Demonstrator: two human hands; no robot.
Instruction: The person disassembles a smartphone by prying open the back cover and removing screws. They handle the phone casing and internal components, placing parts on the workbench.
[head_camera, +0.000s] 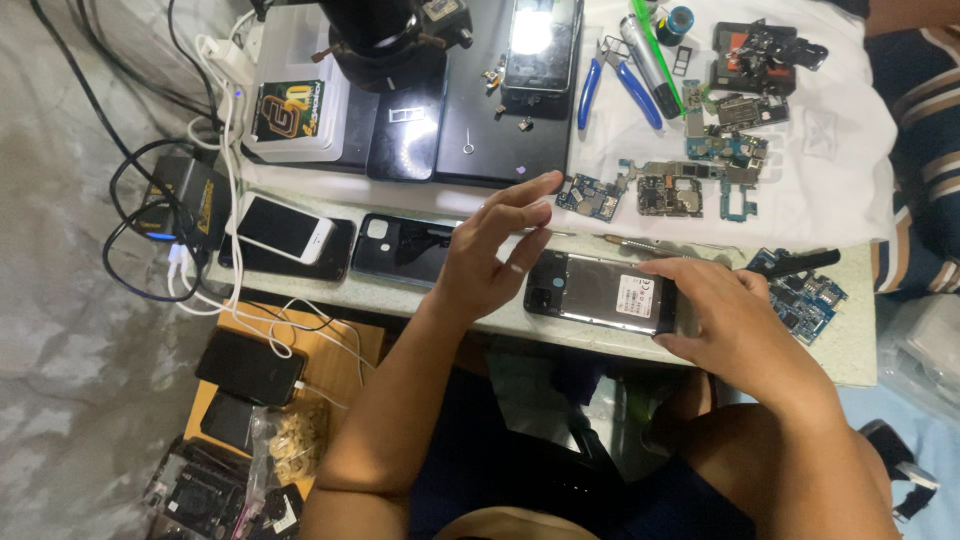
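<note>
A dark phone lies back up on the white table edge, its rear cover off and a white label showing. My right hand grips its right end with thumb and fingers. My left hand hovers open just left of the phone, fingers spread, holding nothing. A thin metal tool lies on the table just behind the phone.
Several phones lie along the table's left part: a white one and a dark one. Circuit boards, blue-handled pliers and a black mat sit behind. Cables hang at left; more phones rest on a wooden stool below.
</note>
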